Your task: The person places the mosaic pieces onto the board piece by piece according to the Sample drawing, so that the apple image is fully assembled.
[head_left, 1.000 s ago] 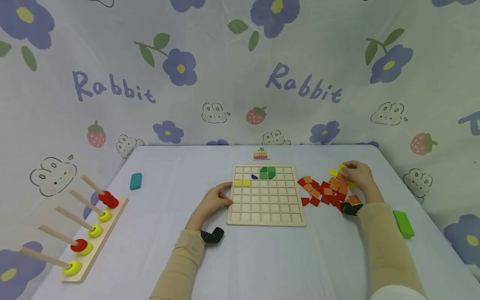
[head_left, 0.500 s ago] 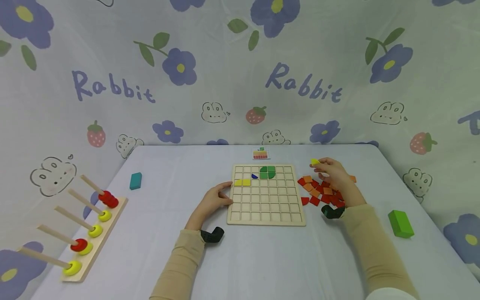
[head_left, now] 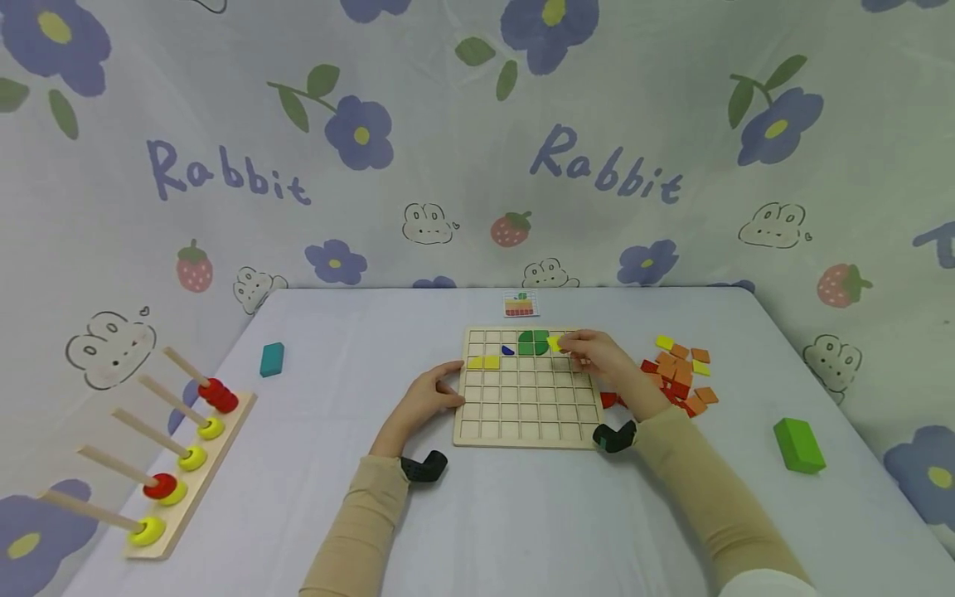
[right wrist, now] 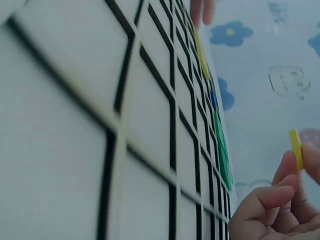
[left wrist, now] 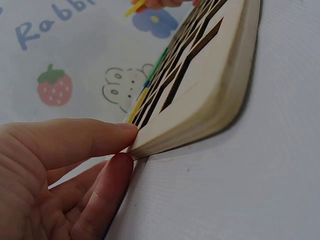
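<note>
A person's right hand (head_left: pixel 600 358) pinches a small flat yellow tile (head_left: pixel 554 343) between thumb and fingers, holding it above the upper right of a square pale wooden grid board (head_left: pixel 528 405), beside a cluster of green pieces (head_left: pixel 540 337); the right wrist view shows the tile raised clear of the grid; the left hand (head_left: pixel 427 398) lies with relaxed fingers, its fingertips touching the board's left edge; a small dark-blue rounded piece (head_left: pixel 508 351) and two adjoining yellow pieces (head_left: pixel 492 362) also sit on the board, left of the green; a small printed card (head_left: pixel 521 304) lies just beyond its far edge; loose red, orange and yellow pieces (head_left: pixel 682 371) are scattered to the right (some hidden behind the right forearm); a bright green block (head_left: pixel 799 445) rests farther right on the white surface (head_left: pixel 515 514), with a teal block (head_left: pixel 272 360) and a wooden peg rack of red and yellow rings (head_left: pixel 211 456) well to the left
</note>
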Demonstrator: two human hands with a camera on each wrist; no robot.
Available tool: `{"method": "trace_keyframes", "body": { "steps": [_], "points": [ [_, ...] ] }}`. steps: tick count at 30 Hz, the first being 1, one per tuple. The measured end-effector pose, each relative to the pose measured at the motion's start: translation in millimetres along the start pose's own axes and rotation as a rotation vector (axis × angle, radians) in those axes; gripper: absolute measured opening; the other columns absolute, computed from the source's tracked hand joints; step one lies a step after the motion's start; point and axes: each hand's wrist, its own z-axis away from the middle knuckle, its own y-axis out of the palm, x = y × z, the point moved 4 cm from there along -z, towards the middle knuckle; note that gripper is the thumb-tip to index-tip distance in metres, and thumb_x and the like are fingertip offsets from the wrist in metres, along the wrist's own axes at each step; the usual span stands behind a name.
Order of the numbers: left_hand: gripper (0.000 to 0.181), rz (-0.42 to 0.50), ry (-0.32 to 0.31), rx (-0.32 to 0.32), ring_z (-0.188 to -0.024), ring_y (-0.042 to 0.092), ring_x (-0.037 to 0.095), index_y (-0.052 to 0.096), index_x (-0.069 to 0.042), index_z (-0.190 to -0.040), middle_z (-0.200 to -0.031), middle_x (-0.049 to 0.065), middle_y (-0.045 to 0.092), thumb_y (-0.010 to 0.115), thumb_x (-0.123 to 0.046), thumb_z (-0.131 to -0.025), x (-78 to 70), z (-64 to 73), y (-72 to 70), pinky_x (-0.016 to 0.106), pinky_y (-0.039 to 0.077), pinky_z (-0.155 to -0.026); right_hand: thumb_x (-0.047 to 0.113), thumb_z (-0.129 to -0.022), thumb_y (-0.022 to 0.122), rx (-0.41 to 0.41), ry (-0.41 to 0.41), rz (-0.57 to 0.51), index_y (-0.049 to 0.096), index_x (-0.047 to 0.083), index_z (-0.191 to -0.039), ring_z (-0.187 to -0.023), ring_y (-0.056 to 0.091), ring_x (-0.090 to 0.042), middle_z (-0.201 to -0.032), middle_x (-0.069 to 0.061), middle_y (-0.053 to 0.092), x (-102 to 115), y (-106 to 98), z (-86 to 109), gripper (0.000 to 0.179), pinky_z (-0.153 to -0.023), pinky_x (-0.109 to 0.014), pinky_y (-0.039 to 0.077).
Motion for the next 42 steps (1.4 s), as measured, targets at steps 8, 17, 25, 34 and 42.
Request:
{"method": "trace_keyframes", "body": {
  "steps": [8, 17, 25, 34, 42],
  "points": [
    [0.067, -0.009, -0.002, 0.008, -0.071, 0.055, 0.016, 0.046, -0.017, -0.137, -0.082, 0.007, 0.061, 0.073, -0.009, -0.076, 0.9, -1.1, 0.1, 0.026, 0.043, -0.061, 0.012, -0.098, 0.041, 0.058, 0.005, 0.024, 0.042, -0.004, -0.133, -0.067, 0.039, -0.013, -0.092, -0.007, 0.043, 4, 36, -8.6, 0.039, -0.059, -0.024, 0.036],
    [0.067, 0.003, 0.0, 0.002, -0.071, 0.054, 0.016, 0.047, -0.017, -0.137, -0.082, 0.008, 0.061, 0.073, -0.008, -0.076, -0.2, 0.7, -0.3, 0.026, 0.043, -0.061, 0.012, -0.089, 0.058, -0.046, -0.07, 0.285, 0.06, -0.004, -0.111, -0.075, 0.055, -0.015, -0.095, -0.011, 0.061, 9, 59, -23.2, 0.027, -0.07, -0.026, 0.049],
    [0.067, 0.0, -0.008, -0.001, -0.071, 0.054, 0.015, 0.047, -0.017, -0.136, -0.082, 0.007, 0.061, 0.073, -0.007, -0.075, 0.1, 1.1, 0.0, 0.026, 0.043, -0.061, 0.009, -0.085, 0.064, -0.064, -0.086, 0.448, 0.067, 0.0, -0.103, -0.078, 0.061, -0.014, -0.105, -0.013, 0.063, 5, 71, -32.3, 0.02, -0.069, -0.024, 0.051],
    [0.067, 0.008, -0.008, 0.002, -0.071, 0.054, 0.016, 0.047, -0.017, -0.136, -0.082, 0.008, 0.06, 0.073, -0.007, -0.075, -1.4, 1.5, 0.7, 0.026, 0.043, -0.061, 0.01, -0.084, 0.065, -0.067, -0.236, 0.72, 0.07, 0.002, -0.096, -0.07, 0.058, -0.014, -0.089, -0.007, 0.066, 11, 80, -31.1, 0.015, -0.062, -0.024, 0.046],
    [0.066, 0.002, -0.001, -0.007, -0.072, 0.054, 0.016, 0.048, -0.016, -0.136, -0.081, 0.008, 0.06, 0.073, -0.006, -0.075, -1.1, 2.2, -0.4, 0.026, 0.042, -0.062, 0.01, -0.082, 0.068, -0.071, -0.27, 0.779, 0.07, 0.005, -0.089, -0.069, 0.052, -0.015, -0.082, -0.005, 0.064, 12, 82, -31.9, 0.009, -0.059, -0.024, 0.041]
  ]
}}
